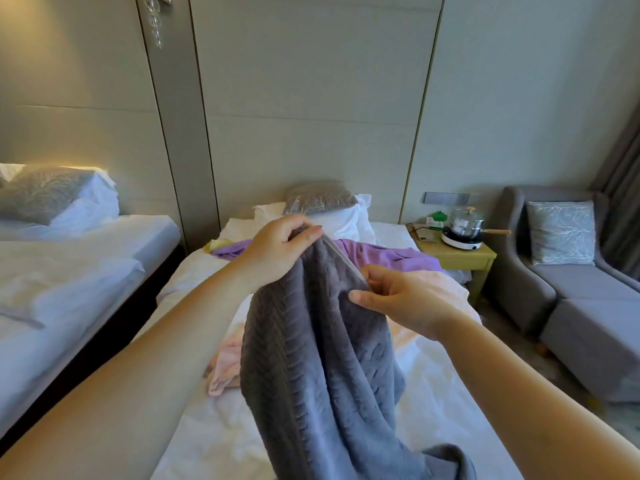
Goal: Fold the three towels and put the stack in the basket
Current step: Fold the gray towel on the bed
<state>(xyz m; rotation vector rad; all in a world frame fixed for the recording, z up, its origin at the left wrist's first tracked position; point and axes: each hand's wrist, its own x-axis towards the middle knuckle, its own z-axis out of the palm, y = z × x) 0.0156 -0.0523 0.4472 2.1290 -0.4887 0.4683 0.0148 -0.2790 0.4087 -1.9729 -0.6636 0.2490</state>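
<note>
A grey ribbed towel (pixel 322 358) hangs in the air over the white bed (pixel 214 441). My left hand (pixel 280 247) pinches its top corner. My right hand (pixel 398 296) grips the same upper edge a little lower and to the right. A pink towel (pixel 225 362) lies crumpled on the bed, partly hidden behind the grey one. Farther back, near the pillows, a purple towel (pixel 388 256) lies spread out. No basket is in view.
A second bed (pixel 79 258) stands to the left across a narrow gap. A yellow-green nightstand (pixel 460 254) to the right holds a pot (pixel 465 223) on a small cooker. A grey sofa (pixel 585 299) fills the right side.
</note>
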